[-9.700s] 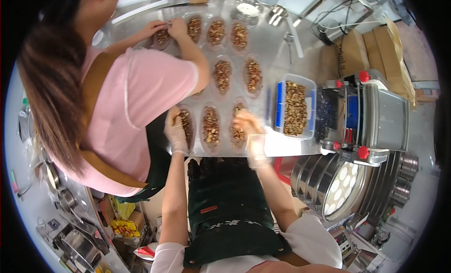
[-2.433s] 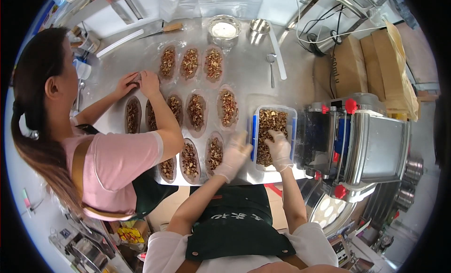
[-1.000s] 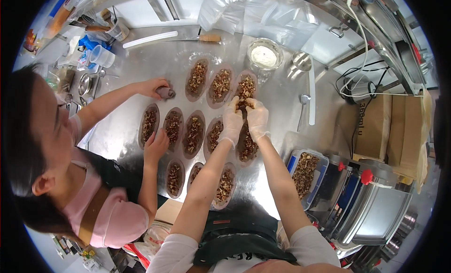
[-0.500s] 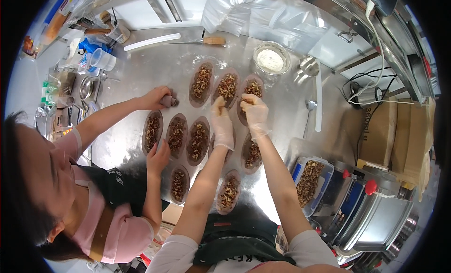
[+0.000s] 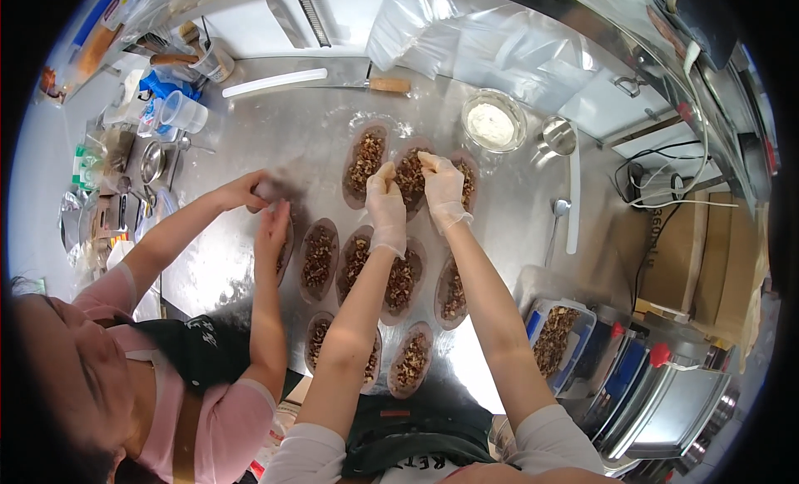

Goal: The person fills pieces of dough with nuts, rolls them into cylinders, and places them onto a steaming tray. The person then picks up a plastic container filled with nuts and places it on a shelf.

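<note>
Flat brown dough ovals topped with chopped nuts lie in rows on a steel table. My left hand point(image 5: 385, 205), in a pale thin glove, is at the left side of the middle oval point(image 5: 410, 183) of the far row, its fingers closed. On that oval's right side my gloved right hand point(image 5: 442, 187) has its fingers pinched together, partly covering the right oval point(image 5: 467, 184). What either hand holds, if anything, is too small to make out. The far row's left oval point(image 5: 366, 163) lies beside my left hand. My forearms partly hide nearer ovals.
At the left, a co-worker's hands point(image 5: 265, 203) handle a blurred brown piece above the table. A bowl of white flour point(image 5: 491, 124) and a metal cup point(image 5: 557, 136) stand at the far right. A tub of chopped nuts point(image 5: 556, 338) sits at the near right. A wooden-handled tool point(image 5: 389, 84) lies behind.
My right hand has shifted from the far row's right oval to the middle one, closer to my left hand. The co-worker's hands have come together around the brown piece. The view has shifted slightly.
</note>
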